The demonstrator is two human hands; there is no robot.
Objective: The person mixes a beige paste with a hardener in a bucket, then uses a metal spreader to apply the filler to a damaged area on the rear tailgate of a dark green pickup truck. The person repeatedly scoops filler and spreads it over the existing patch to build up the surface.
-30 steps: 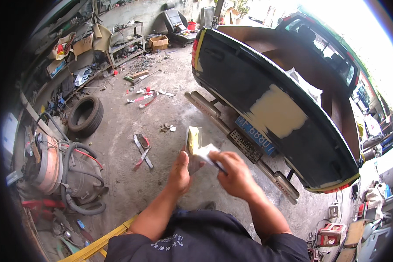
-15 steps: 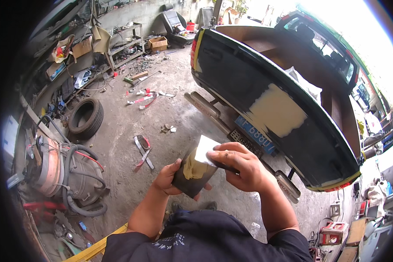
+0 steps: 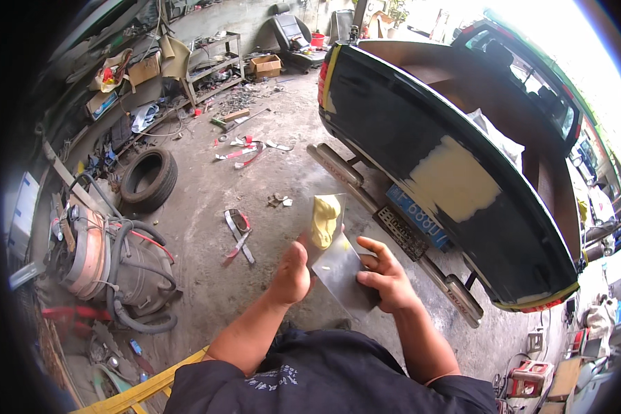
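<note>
Yellow putty (image 3: 324, 222) lies in a thick lump on the upper part of a thin board (image 3: 341, 201) in front of me. My left hand (image 3: 291, 274) is closed at the board's near left side, its fingers mostly hidden behind it. A flat grey metal scraper (image 3: 346, 277) is gripped by my right hand (image 3: 392, 281), thumb on its face. The scraper's upper edge meets or overlaps the lower end of the putty; small yellow smears mark it. Beyond my hands, a dark pickup tailgate (image 3: 379, 103) carries a broad pale filler patch (image 3: 455, 178).
A step bumper (image 3: 338, 164) juts out below the tailgate. On the floor to the left are a tyre (image 3: 150, 181), red-and-grey straps (image 3: 239, 237) and a hose-wrapped drum machine (image 3: 117, 269). Cluttered shelves (image 3: 214, 65) line the back wall. A red-and-white box (image 3: 530, 378) sits at lower right.
The scraper in my right hand has swung downward, and its grey face now shows. The putty appears higher and bunched in a thicker lump. The surroundings have shifted slightly right in view.
</note>
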